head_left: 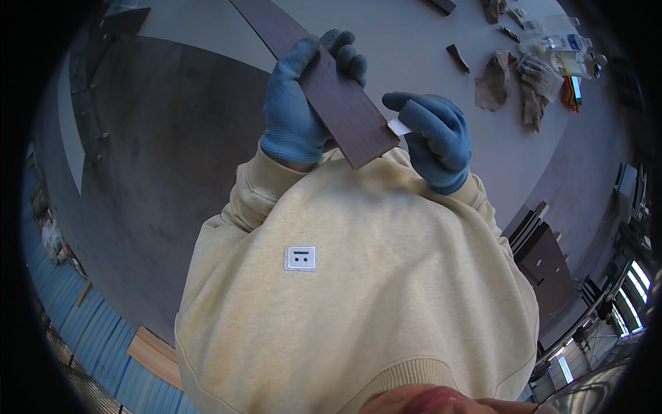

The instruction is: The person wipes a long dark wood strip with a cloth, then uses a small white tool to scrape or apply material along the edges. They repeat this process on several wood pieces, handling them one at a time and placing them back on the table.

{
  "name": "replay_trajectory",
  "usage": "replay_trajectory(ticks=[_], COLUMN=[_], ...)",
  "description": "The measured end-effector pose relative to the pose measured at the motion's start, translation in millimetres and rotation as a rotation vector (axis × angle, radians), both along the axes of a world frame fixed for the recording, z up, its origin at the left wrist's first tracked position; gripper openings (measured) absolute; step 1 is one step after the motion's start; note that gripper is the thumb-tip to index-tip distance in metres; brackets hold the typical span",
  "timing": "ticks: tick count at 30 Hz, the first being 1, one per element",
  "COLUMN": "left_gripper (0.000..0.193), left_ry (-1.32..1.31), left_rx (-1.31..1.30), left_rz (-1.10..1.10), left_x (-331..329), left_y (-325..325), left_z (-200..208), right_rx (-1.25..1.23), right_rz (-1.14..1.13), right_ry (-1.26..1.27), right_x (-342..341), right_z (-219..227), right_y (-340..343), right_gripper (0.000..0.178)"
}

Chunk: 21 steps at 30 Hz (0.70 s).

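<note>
My left hand, in a blue knitted glove, is closed round a long dark brown wooden board. The board slants from the upper left down to its near end in front of my chest. My right hand, gloved the same way, pinches a small flat white piece between thumb and fingers. This piece touches or nearly touches the board's right edge close to its near end. Its exact kind I cannot make out.
Beyond my hands lies a pale grey work surface. On its far right are clear bottles, crumpled brown cloths and a small dark tool. Dark panels stand at the right. A large dark brown panel is at left.
</note>
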<state>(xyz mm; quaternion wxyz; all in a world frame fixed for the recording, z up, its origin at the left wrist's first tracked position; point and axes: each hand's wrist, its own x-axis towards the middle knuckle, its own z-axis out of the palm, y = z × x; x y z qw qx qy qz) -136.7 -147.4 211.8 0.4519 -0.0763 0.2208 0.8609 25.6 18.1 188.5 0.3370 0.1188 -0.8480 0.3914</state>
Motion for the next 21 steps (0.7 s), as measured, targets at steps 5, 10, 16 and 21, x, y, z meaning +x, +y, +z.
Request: replay_trajectory(ticks=[5, 10, 16, 21], left_gripper=[0.042, 0.041, 0.042, 0.043], left_ry=[-0.036, -0.071, -0.025, -0.015], left_rx=[0.216, 0.132, 0.157, 0.035], left_rz=[-0.065, -0.043, -0.08, 0.015], left_x=[-15.6, -17.7, -15.9, -9.7], left_y=[-4.9, -2.3, 2.7, 16.5], left_z=[6.2, 5.5, 2.0, -2.8], right_rx=[0.224, 0.176, 0.279, 0.479], right_rz=[-0.137, -0.291, -0.334, -0.373], right_ry=[0.035, -0.154, -0.174, -0.232], right_x=[0.9, 2.8, 9.5, 22.1], right_z=[-11.0, -14.2, 13.7, 51.9], right_y=[-1.9, 14.5, 30.0, 32.7], right_gripper=[0.027, 0.036, 0.046, 0.05])
